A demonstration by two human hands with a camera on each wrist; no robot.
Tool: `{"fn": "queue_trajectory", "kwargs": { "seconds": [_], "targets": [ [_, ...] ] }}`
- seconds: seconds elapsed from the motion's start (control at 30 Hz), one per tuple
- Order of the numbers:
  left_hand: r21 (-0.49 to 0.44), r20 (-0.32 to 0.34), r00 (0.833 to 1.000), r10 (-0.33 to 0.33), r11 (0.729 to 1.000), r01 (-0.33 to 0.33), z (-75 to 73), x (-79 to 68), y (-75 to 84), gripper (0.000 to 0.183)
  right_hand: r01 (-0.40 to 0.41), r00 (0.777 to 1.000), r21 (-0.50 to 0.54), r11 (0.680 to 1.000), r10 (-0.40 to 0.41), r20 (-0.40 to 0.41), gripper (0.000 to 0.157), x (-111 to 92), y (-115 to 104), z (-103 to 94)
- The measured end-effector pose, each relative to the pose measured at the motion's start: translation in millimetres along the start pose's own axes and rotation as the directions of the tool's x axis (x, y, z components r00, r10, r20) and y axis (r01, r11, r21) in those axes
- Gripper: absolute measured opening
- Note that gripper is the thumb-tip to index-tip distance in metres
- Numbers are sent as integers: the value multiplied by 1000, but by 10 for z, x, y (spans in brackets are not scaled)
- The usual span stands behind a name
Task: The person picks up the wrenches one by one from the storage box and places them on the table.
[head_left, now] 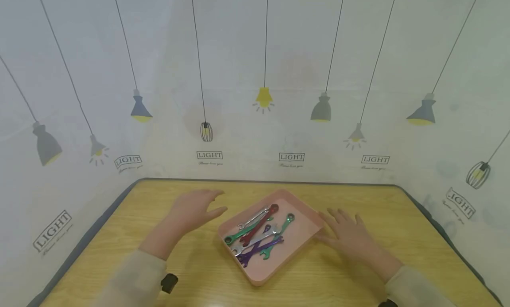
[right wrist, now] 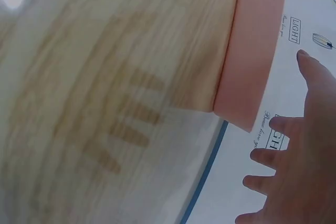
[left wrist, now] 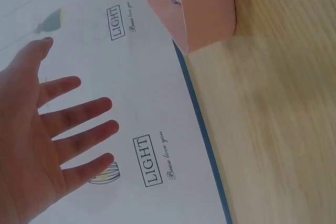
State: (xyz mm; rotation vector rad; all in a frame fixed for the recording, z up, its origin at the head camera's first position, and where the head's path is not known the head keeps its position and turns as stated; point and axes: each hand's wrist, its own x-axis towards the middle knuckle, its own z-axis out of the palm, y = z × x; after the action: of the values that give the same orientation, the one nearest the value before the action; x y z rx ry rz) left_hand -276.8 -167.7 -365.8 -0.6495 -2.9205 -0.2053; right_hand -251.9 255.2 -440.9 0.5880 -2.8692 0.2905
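Observation:
A pink tray (head_left: 296, 249) lies at an angle on the table, with several wrenches inside. Among them are a red wrench (head_left: 259, 226), a silver wrench (head_left: 259, 239), purple wrenches (head_left: 260, 249) and green wrenches (head_left: 283, 229), some crossing over one another. My left hand (head_left: 194, 210) is held up left of the tray, fingers spread and apart from it; the left wrist view shows its bare palm. My right hand (head_left: 350, 235) is at the tray's right corner, fingers extended, thumb close by the wall. Neither hand holds anything.
The wooden table (head_left: 191, 271) has a dark edge (head_left: 271, 181) at the back and sides. Behind it stands a white wall covering (head_left: 239, 68) printed with hanging lamps and the word LIGHT. Dark bands (head_left: 169, 283) sit on the wrists over light sleeves.

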Motion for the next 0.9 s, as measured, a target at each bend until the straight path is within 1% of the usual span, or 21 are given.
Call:
{"fn": "queue_trajectory", "kwargs": {
  "seconds": [0.17,0.3,0.5,0.6,0.67,0.77,0.83,0.9],
  "targets": [
    [-56,21,1000,10,998,-9,49,84,176,56,-32,998,6,999,32,50,81,5,-21,44],
    [-71,47,998,41,997,-38,140,151,303,53,-46,995,3,999,46,86,83,17,-12,71],
    [-112,127,990,55,993,-41,278,286,474,54,-75,992,32,997,71,107,82,82,-5,117],
    [-99,155,985,74,993,-59,381,356,527,53,-97,987,47,994,90,130,84,112,-11,139],
    [-84,156,982,106,992,-94,450,388,548,52,-111,984,58,992,102,146,85,132,-19,146],
    [-58,158,978,135,990,-127,533,406,575,56,-137,978,81,987,123,166,87,158,-40,137],
    [-87,168,976,139,988,-126,571,406,596,61,-157,974,99,983,138,180,89,173,-52,123],
    [-122,192,972,134,986,-112,602,402,613,69,-186,967,134,973,157,198,90,185,-63,106]
  ]
}}
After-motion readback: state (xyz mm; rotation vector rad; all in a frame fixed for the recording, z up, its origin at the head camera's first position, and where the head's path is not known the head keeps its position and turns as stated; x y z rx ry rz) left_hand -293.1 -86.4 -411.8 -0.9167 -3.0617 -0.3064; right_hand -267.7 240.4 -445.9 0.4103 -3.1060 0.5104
